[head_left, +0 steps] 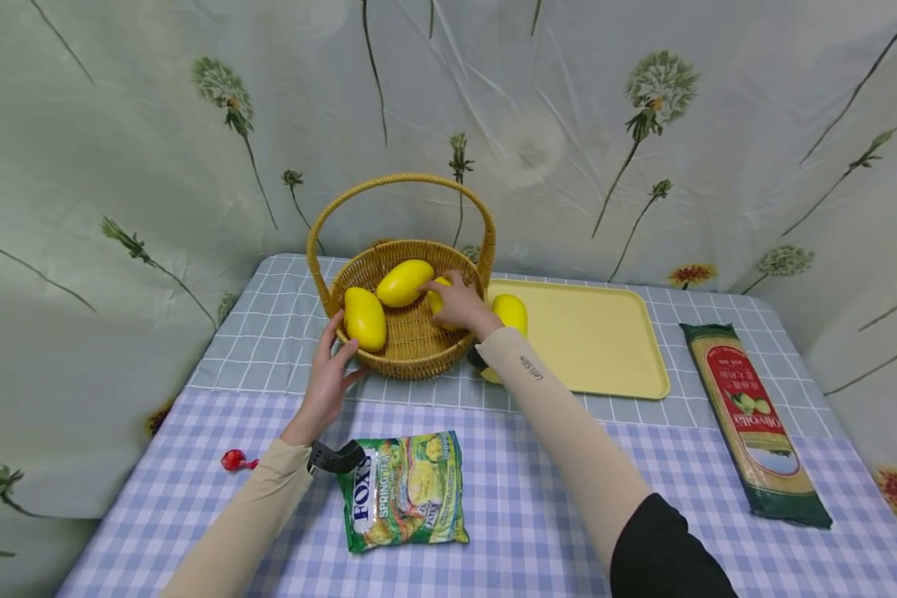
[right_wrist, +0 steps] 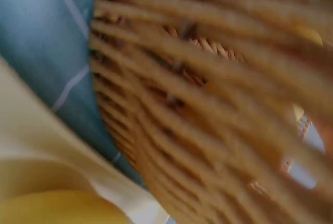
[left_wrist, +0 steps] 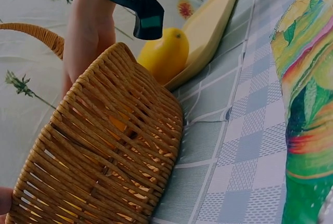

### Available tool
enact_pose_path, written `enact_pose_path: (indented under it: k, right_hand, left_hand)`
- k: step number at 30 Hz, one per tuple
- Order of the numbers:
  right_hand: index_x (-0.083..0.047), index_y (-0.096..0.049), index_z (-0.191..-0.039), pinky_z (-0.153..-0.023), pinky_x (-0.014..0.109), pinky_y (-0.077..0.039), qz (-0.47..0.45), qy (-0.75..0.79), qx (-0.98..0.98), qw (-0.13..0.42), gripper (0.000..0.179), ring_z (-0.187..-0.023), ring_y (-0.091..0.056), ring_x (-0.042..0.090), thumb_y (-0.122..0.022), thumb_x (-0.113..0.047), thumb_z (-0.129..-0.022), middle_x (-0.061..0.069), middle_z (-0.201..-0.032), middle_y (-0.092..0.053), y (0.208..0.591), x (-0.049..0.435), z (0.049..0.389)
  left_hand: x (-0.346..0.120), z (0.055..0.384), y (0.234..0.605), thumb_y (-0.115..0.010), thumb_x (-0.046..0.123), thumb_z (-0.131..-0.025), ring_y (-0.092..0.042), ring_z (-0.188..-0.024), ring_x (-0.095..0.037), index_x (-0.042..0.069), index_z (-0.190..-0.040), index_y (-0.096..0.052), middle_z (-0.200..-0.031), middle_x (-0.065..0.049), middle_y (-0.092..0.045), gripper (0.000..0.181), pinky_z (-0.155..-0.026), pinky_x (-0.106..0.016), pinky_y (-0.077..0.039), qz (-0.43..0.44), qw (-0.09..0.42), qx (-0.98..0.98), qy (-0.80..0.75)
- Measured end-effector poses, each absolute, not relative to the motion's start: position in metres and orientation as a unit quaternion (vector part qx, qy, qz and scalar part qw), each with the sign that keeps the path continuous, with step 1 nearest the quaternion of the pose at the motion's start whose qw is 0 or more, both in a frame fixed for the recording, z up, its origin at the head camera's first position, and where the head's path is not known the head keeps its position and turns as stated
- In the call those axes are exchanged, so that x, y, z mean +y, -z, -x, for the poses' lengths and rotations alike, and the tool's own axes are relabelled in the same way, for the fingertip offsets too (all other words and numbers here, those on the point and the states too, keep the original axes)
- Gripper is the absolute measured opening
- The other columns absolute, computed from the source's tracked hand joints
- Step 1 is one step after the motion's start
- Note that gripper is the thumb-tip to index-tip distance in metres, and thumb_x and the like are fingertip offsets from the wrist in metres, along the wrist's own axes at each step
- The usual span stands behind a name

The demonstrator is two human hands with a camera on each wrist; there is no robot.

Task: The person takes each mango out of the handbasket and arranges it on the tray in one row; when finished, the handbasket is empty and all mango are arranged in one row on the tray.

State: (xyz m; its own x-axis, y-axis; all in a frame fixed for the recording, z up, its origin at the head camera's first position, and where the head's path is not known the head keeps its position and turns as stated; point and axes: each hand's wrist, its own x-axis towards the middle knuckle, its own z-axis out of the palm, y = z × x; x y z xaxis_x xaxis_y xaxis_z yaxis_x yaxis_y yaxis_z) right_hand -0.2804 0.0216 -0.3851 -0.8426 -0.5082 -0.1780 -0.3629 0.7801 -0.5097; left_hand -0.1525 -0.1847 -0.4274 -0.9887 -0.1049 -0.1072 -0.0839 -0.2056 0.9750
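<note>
A wicker basket with a tall arched handle stands at the back of the table. My left hand holds its front-left rim; in the left wrist view only a fingertip shows at the rim. Inside the basket lie a mango on the left and another mango behind it. Reaching over the right rim, my right hand grips a third mango, partly covered by the fingers. The basket's woven side fills most of the right wrist view.
Right of the basket lies a yellow tray with a mango at its left end, partly behind the right forearm. A green candy bag lies in front, a red wrapped candy to its left. A pasta packet lies far right.
</note>
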Motion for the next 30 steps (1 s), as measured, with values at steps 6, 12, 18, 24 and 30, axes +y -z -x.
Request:
enact_pose_path:
  k: [6, 12, 18, 24, 30]
  right_hand:
    - [-0.021, -0.050, -0.140, -0.111, 0.058, -0.014, 0.234, 0.245, 0.929, 0.149, 0.053, -0.140, -0.016, 0.034, -0.063, -0.012, -0.090, 0.023, -0.151, -0.017, 0.385, 0.021, 0.279]
    - [-0.018, -0.050, -0.140, -0.100, 0.048, -0.033, 0.266, 0.364, 0.879, 0.153, 0.051, -0.134, -0.020, 0.034, -0.056, -0.015, -0.090, 0.021, -0.148, -0.027, 0.379, 0.031, 0.274]
    - [-0.012, -0.050, -0.139, -0.093, 0.038, -0.032, 0.308, 0.478, 0.806, 0.165, 0.052, -0.124, -0.032, 0.027, -0.051, -0.014, -0.087, 0.006, -0.146, -0.039, 0.370, 0.046, 0.266]
    - [-0.012, -0.050, -0.134, -0.085, 0.034, -0.043, 0.293, 0.569, 0.745, 0.187, 0.042, -0.108, -0.046, 0.025, -0.058, -0.014, -0.092, 0.003, -0.141, -0.039, 0.366, 0.060, 0.259]
    - [-0.020, -0.046, -0.138, -0.086, 0.039, -0.045, 0.281, 0.593, 0.729, 0.192, 0.045, -0.109, -0.046, 0.028, -0.059, -0.025, -0.095, 0.001, -0.143, -0.036, 0.366, 0.082, 0.252]
  left_hand:
    - [-0.184, 0.153, 0.428, -0.038, 0.010, -0.104, -0.026, -0.136, -0.036, 0.021, -0.155, -0.012, -0.158, -0.007, 0.004, 0.059, -0.104, -0.059, -0.032, -0.075, 0.005, -0.631, 0.772]
    - [-0.184, 0.152, 0.427, -0.038, 0.010, -0.103, -0.025, -0.136, -0.037, 0.021, -0.155, -0.013, -0.158, -0.007, 0.003, 0.059, -0.103, -0.060, -0.032, -0.074, 0.007, -0.633, 0.771]
    - [-0.184, 0.152, 0.427, -0.038, 0.011, -0.104, -0.025, -0.136, -0.036, 0.022, -0.155, -0.012, -0.158, -0.007, 0.003, 0.059, -0.104, -0.060, -0.031, -0.075, 0.006, -0.633, 0.770]
    - [-0.184, 0.151, 0.427, -0.037, 0.010, -0.104, -0.025, -0.136, -0.037, 0.020, -0.155, -0.012, -0.157, -0.008, 0.003, 0.058, -0.104, -0.060, -0.031, -0.072, 0.008, -0.634, 0.770]
    - [-0.183, 0.150, 0.427, -0.037, 0.011, -0.104, -0.025, -0.136, -0.036, 0.020, -0.155, -0.011, -0.157, -0.007, 0.003, 0.058, -0.104, -0.060, -0.031, -0.068, 0.007, -0.633, 0.771]
